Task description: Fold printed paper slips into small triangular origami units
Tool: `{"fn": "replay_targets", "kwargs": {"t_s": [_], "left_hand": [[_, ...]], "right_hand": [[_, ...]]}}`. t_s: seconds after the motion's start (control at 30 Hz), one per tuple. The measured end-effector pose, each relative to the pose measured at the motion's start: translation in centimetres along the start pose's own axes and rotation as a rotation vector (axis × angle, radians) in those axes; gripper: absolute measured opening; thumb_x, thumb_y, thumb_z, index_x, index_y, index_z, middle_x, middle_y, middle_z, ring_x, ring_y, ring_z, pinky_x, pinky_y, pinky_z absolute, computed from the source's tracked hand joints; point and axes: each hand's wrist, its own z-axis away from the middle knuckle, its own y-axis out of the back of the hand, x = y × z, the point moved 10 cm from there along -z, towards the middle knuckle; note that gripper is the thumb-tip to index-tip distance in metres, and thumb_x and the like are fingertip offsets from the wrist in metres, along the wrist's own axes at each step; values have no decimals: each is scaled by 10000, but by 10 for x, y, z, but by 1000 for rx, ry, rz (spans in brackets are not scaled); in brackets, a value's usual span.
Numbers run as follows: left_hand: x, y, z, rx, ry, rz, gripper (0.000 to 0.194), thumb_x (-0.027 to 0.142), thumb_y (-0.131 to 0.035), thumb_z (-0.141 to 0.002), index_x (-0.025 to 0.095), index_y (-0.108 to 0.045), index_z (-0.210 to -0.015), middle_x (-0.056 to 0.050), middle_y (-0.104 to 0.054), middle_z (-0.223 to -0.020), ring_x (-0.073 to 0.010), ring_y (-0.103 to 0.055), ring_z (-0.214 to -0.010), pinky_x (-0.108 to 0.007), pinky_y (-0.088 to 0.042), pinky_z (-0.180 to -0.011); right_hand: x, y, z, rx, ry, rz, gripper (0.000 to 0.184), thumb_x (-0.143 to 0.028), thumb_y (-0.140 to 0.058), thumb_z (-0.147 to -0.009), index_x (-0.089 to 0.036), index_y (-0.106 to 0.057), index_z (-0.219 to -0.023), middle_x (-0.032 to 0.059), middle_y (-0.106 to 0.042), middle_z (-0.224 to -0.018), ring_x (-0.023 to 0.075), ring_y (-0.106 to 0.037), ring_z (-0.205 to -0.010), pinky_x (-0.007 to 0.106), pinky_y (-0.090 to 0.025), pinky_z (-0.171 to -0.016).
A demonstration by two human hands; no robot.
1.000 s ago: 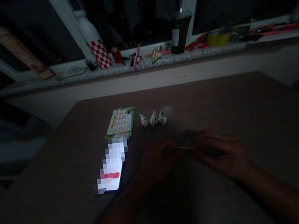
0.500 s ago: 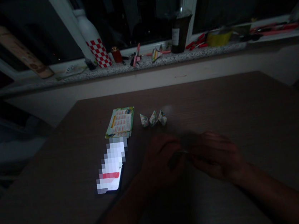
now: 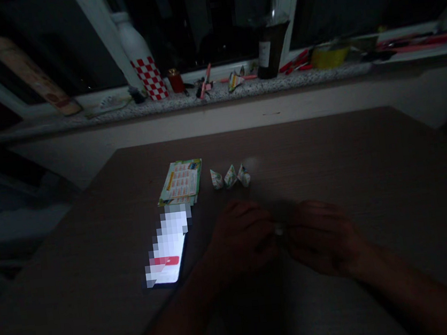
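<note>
Between my two hands is a small pale piece, perhaps paper [image 3: 279, 229], mostly covered by fingers and too dim to make out fully. My left hand [image 3: 241, 235] is closed at its left side, fingers bent and pinching. From the right, my right hand [image 3: 322, 234] pinches the same piece with its fingertips. Just beyond the hands stand three small folded paper pieces [image 3: 230, 177] in a row, patterned in green and white. To their left lies a stack of printed paper sheets [image 3: 180, 181].
A lit phone [image 3: 170, 249] lies left of my left hand, close to the forearm. Behind the wooden table [image 3: 326, 150], a granite windowsill [image 3: 199, 100] carries a red-checked white bottle [image 3: 142, 58], a dark bag [image 3: 270, 52], a yellow roll [image 3: 330, 57] and several pens.
My fingers have shifted slightly around the small piece, and a bit more of its pale surface shows between the hands. The things on the table have not moved.
</note>
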Motion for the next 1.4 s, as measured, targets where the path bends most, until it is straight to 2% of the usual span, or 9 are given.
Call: {"fn": "replay_targets", "kwargs": {"t_s": [0.17,0.3,0.4,0.47,0.6,0.77,0.93,1.13,1.4], "left_hand": [[-10,5,-1,-28,40,-8,98,112,-593,-729,187,-604,-792,-14,-693,-873,-179,-604,-890,-339,-461,-812],[-18,16,1,17,122,27,124,97,-594,-720,183,-585,-809,-29,-676,-905,-170,-600,-897,-333,-473,-831],[-23,10,5,-19,196,63,238,176,-641,-724,178,-583,-955,-60,-656,-999,-198,-590,-964,-363,-475,-863],[-20,-1,6,-69,193,81,330,251,-664,-749,174,-576,-1058,-73,-652,-1035,-211,-585,-995,-372,-477,-873],[-14,-12,5,-90,179,169,114,185,-564,-853,179,-629,-946,-41,-688,-915,-163,-628,-876,-307,-505,-788],[-38,-9,10,-2,447,379,55,203,-611,-834,195,-657,-863,-17,-709,-851,-153,-660,-792,-293,-523,-741],[-42,-12,15,83,545,563,64,155,-644,-797,186,-652,-852,-12,-721,-873,-141,-669,-817,-271,-526,-759],[-37,-12,15,84,513,570,57,165,-647,-792,174,-635,-848,-28,-719,-875,-148,-668,-822,-288,-525,-771],[-25,6,8,106,330,411,100,153,-615,-787,176,-606,-884,-52,-681,-889,-163,-645,-845,-315,-516,-767]], "right_hand": [[6,11,1,49,-16,-68,94,-80,-629,-759,-162,-615,-803,39,-637,-710,160,-578,-641,312,-448,-612],[12,19,-1,86,-61,-94,116,-59,-628,-742,-163,-606,-787,44,-637,-698,162,-579,-630,312,-465,-602],[12,19,-3,79,-73,-104,124,-62,-629,-737,-162,-602,-805,40,-633,-688,156,-567,-616,310,-473,-589],[11,16,-5,64,-74,-106,123,-82,-627,-749,-164,-606,-838,43,-639,-713,161,-578,-639,314,-485,-601],[13,13,-3,66,-107,-109,173,-129,-641,-767,-162,-610,-934,64,-660,-806,183,-617,-744,330,-515,-661],[23,11,2,67,-164,-127,231,-140,-656,-774,-163,-621,-1001,75,-672,-837,195,-631,-772,343,-531,-678],[26,14,3,120,-185,-146,229,-125,-665,-772,-172,-639,-995,72,-688,-827,192,-643,-756,336,-542,-665],[24,15,2,125,-172,-185,177,-77,-638,-772,-168,-637,-924,52,-677,-768,174,-633,-697,322,-530,-632],[20,23,-3,148,-166,-162,171,-78,-612,-760,-179,-626,-897,56,-670,-746,187,-634,-684,327,-528,-614]]}}
